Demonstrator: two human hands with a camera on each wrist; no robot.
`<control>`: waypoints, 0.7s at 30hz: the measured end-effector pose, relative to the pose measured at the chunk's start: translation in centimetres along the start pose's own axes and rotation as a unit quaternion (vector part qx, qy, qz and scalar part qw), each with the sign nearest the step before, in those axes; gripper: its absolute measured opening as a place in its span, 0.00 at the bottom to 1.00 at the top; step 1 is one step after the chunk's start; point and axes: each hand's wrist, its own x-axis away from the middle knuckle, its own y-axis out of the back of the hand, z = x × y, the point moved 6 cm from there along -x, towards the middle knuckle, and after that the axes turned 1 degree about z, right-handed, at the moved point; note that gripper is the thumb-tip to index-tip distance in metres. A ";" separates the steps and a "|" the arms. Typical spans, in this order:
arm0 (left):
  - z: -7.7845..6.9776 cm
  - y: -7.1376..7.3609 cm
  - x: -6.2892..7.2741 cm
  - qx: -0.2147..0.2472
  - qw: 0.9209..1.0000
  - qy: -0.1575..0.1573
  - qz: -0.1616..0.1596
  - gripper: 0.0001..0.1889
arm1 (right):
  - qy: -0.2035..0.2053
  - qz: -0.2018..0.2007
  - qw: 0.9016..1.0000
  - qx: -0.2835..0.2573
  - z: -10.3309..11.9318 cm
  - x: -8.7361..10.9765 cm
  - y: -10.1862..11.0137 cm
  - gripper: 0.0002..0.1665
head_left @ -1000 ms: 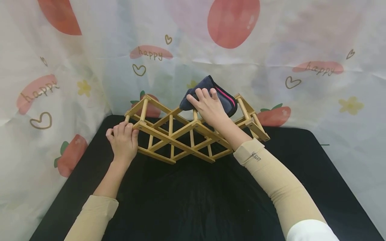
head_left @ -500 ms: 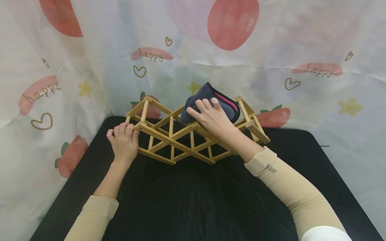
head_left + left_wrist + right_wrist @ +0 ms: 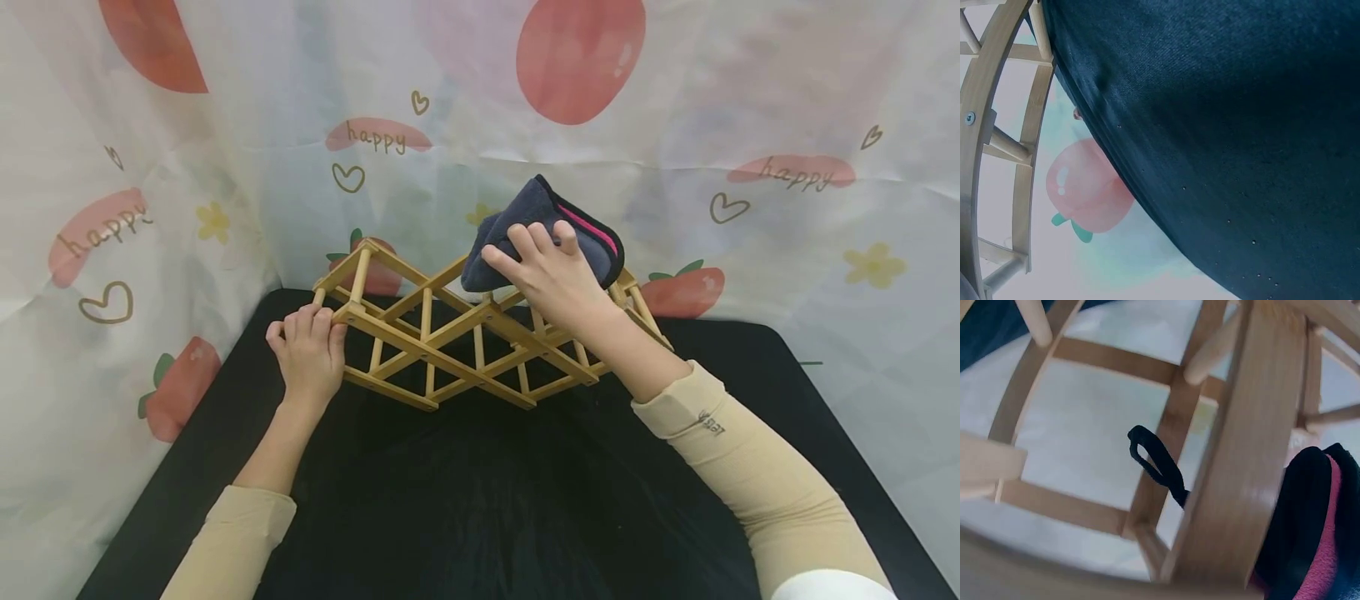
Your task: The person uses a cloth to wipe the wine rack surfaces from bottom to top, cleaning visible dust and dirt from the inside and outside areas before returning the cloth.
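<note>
A wooden lattice rack (image 3: 390, 333) of crossed slats and round rods stands across the far part of the table. My left hand (image 3: 307, 354) grips its left end, with the fingertips over the corner. My right hand (image 3: 551, 279) holds a folded dark blue cloth (image 3: 532, 204) with black edging and a pink stripe, above the rack's right half. In the right wrist view, the cloth (image 3: 1319, 544) shows beside a broad slat (image 3: 1241, 450), and its black loop (image 3: 1163, 464) hangs beyond it. The left wrist view catches some rack slats (image 3: 985, 75), but the left hand's fingers are hidden there.
Black fabric (image 3: 480, 500) covers the table. A pale curtain (image 3: 637, 183) printed with fruit, hearts and lettering hangs close behind the rack and along the left side.
My right hand with the cloth went down against the rack, then rose and shifted right, uncovering slats near the middle. The left hand and the rack have stayed in place.
</note>
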 end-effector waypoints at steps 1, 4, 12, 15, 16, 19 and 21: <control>0.0 0.0 0.0 0.001 1.000 0.000 0.000 0.25 | -0.002 -0.006 1.000 -0.001 -0.3 0.1 0.3 0.15; 0.0 0.0 0.0 0.001 1.000 -0.001 0.000 0.25 | -0.012 -0.017 1.000 0.006 -1.2 0.6 1.2 0.18; -0.2 0.0 -0.1 -0.003 1.000 -0.007 -0.002 0.24 | -0.066 -0.057 0.996 -0.030 -4.0 3.1 4.0 0.15; -0.2 0.0 -0.1 -0.004 1.000 -0.008 -0.003 0.24 | -0.088 -0.069 0.993 -0.044 -5.0 4.5 5.0 0.16; -0.2 0.0 -0.1 -0.004 1.000 -0.008 -0.004 0.24 | -0.094 -0.076 0.992 -0.044 -5.2 5.0 5.3 0.17; -0.2 0.1 -0.1 -0.006 1.000 -0.008 -0.007 0.24 | -0.113 -0.097 0.988 -0.032 -6.0 6.5 6.1 0.19; -0.1 0.0 0.0 -0.006 1.000 -0.007 -0.007 0.25 | -0.127 -0.106 0.986 -0.029 -6.4 7.6 6.4 0.20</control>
